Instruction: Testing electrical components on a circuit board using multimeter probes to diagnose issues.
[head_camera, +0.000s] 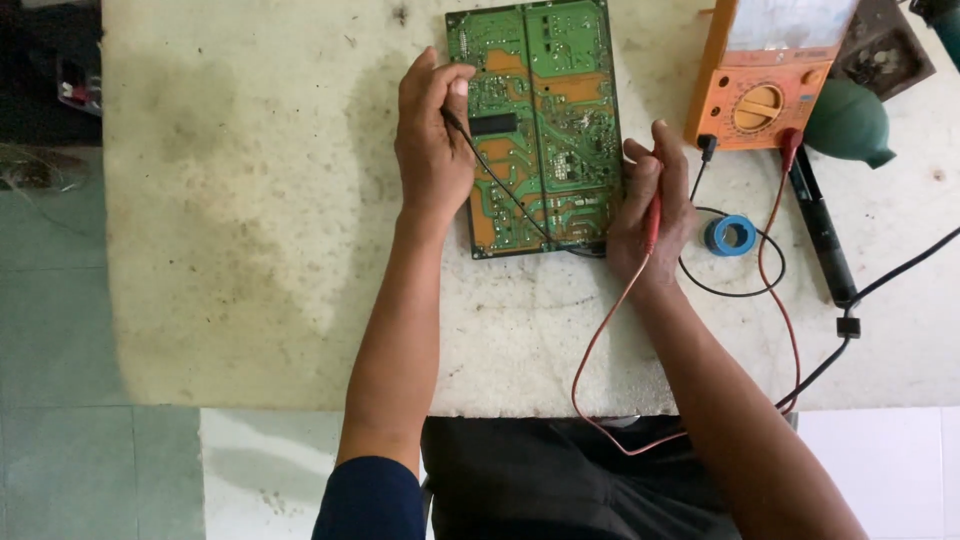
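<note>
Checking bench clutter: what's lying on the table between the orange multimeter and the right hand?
In the head view, the multimeter and right hand have only black lead wire on bare table between them.

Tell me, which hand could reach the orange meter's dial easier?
Probably the right hand. It holds the red probe at the green circuit board's right edge, just beside the orange meter. The left hand, holding the black probe, is across the board.

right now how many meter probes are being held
2: a black probe in the left hand on the green circuit board, and a red probe in the right hand at the board's right edge.
</note>
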